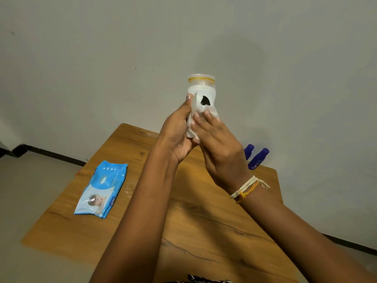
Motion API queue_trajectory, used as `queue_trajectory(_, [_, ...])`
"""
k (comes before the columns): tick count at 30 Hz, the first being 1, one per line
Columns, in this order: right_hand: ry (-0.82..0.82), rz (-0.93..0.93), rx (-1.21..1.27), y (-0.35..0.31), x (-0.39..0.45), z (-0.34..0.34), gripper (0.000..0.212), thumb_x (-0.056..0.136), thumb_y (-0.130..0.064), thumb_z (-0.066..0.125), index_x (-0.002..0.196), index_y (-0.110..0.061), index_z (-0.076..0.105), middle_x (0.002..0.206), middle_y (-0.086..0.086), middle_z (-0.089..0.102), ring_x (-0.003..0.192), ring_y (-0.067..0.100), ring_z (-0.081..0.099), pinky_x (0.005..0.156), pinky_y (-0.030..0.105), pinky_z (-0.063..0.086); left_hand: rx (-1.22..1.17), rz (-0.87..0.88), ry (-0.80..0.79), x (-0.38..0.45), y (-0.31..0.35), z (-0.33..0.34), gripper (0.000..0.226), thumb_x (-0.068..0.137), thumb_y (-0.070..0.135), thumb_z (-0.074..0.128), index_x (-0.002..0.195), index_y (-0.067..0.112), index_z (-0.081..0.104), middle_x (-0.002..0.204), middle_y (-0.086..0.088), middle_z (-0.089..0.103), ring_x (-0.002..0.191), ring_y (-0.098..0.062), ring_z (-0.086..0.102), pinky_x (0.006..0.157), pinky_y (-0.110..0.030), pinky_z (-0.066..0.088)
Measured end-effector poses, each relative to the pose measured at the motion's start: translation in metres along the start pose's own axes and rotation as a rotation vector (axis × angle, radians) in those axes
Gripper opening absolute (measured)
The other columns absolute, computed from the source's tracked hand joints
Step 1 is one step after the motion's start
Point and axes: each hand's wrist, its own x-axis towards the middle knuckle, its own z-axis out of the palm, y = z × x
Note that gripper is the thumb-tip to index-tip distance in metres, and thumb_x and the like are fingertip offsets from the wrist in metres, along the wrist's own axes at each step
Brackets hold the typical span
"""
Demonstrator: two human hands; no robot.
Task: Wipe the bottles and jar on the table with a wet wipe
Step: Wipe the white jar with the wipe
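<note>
I hold a jar (201,78) with a translucent lid and a yellow band up in front of the wall, above the table. A white wet wipe (201,94) is wrapped around its body, with a small dark patch of the jar showing through a gap. My left hand (177,132) grips the jar from the left, thumb on the wipe. My right hand (219,149) presses the wipe against the jar from the right. Two dark blue bottles (258,159) stand at the table's far right edge, partly hidden behind my right hand.
A light blue pack of wet wipes (102,189) lies flat on the left part of the wooden table (204,217). The table stands against a pale wall, with floor to its left. A thread bracelet circles my right wrist.
</note>
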Motion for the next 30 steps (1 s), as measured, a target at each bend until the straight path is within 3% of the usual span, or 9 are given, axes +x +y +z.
queue_trajectory(1, [-0.021, -0.037, 0.008, 0.001, -0.005, -0.002, 0.035, 0.095, -0.009, 0.053, 0.128, -0.001, 0.056, 0.136, 0.015, 0.053, 0.135, 0.027, 0.041, 0.109, 0.046, 0.039, 0.01, -0.007, 0.0, 0.0, 0.001, -0.001, 0.052, 0.096, 0.045, 0.048, 0.121, -0.001, 0.056, 0.087, -0.015, 0.062, 0.088, -0.027, 0.06, 0.087, -0.037, 0.048])
queue_trajectory(5, [-0.004, -0.035, 0.222, 0.007, -0.02, -0.015, 0.027, 0.096, -0.014, 0.051, 0.115, 0.0, 0.064, 0.122, 0.013, 0.064, 0.124, 0.022, 0.055, 0.103, 0.036, 0.046, 0.043, 0.008, -0.014, 0.002, 0.002, -0.002, 0.054, 0.095, 0.047, 0.046, 0.121, -0.001, 0.054, 0.086, -0.022, 0.064, 0.074, -0.03, 0.067, 0.068, -0.038, 0.058])
queue_trajectory(9, [0.47, 0.524, 0.556, 0.007, 0.002, -0.031, 0.025, 0.096, -0.016, 0.046, 0.102, -0.003, 0.067, 0.088, 0.002, 0.069, 0.084, 0.008, 0.062, 0.068, 0.021, 0.051, 0.048, 0.047, -0.035, 0.007, 0.001, -0.004, 0.047, 0.094, 0.045, 0.05, 0.119, 0.006, 0.058, 0.095, -0.019, 0.069, 0.091, -0.038, 0.067, 0.081, -0.056, 0.054])
queue_trajectory(12, [0.716, 0.665, 0.582, 0.018, 0.037, -0.038, 0.03, 0.098, -0.02, 0.046, 0.106, 0.0, 0.067, 0.094, 0.006, 0.069, 0.086, 0.011, 0.061, 0.068, 0.021, 0.05, 0.064, 0.034, -0.048, 0.008, -0.001, -0.003, 0.045, 0.093, 0.045, 0.052, 0.118, 0.008, 0.059, 0.097, -0.019, 0.068, 0.092, -0.037, 0.068, 0.079, -0.056, 0.055])
queue_trajectory(16, [0.383, 0.474, 0.451, 0.016, 0.059, -0.026, 0.033, 0.097, -0.013, 0.051, 0.126, 0.002, 0.058, 0.127, 0.005, 0.06, 0.112, 0.005, 0.06, 0.088, 0.018, 0.051, 0.024, 0.041, -0.059, 0.01, -0.005, 0.002, 0.038, 0.095, 0.042, 0.05, 0.112, 0.01, 0.063, 0.099, -0.017, 0.069, 0.094, -0.034, 0.067, 0.085, -0.058, 0.053])
queue_trajectory(18, [0.231, 0.359, 0.325, 0.013, 0.051, -0.013, 0.036, 0.097, -0.01, 0.051, 0.131, 0.0, 0.053, 0.136, 0.007, 0.053, 0.128, 0.014, 0.05, 0.102, 0.026, 0.046, -0.042, 0.039, -0.068, 0.011, -0.004, 0.002, 0.036, 0.097, 0.038, 0.048, 0.114, 0.01, 0.063, 0.101, -0.014, 0.071, 0.092, -0.029, 0.069, 0.076, -0.048, 0.057])
queue_trajectory(21, [0.071, 0.139, 0.173, 0.013, 0.023, 0.0, 0.038, 0.096, -0.004, 0.05, 0.134, -0.001, 0.051, 0.142, 0.014, 0.047, 0.139, 0.026, 0.036, 0.111, 0.04, 0.038, -0.096, 0.01, -0.047, 0.012, 0.0, -0.003, 0.034, 0.1, 0.033, 0.045, 0.108, 0.005, 0.064, 0.085, -0.009, 0.069, 0.067, -0.016, 0.066, 0.055, -0.027, 0.053])
queue_trajectory(27, [-0.066, -0.119, 0.106, 0.023, -0.032, 0.0, 0.033, 0.097, -0.018, 0.053, 0.126, -0.003, 0.056, 0.134, 0.014, 0.055, 0.135, 0.026, 0.042, 0.108, 0.042, 0.041, -0.021, -0.019, -0.019, 0.014, 0.001, -0.005, 0.048, 0.096, 0.046, 0.046, 0.112, 0.002, 0.056, 0.084, -0.019, 0.062, 0.075, -0.029, 0.063, 0.076, -0.041, 0.053])
queue_trajectory(30, [0.041, -0.072, 0.144, 0.031, -0.038, -0.01, 0.029, 0.097, -0.015, 0.049, 0.117, 0.001, 0.061, 0.126, 0.015, 0.059, 0.129, 0.025, 0.049, 0.105, 0.039, 0.044, -0.061, 0.017, -0.02, 0.018, -0.001, -0.006, 0.043, 0.096, 0.043, 0.049, 0.11, 0.004, 0.06, 0.089, -0.02, 0.066, 0.079, -0.033, 0.067, 0.078, -0.048, 0.055])
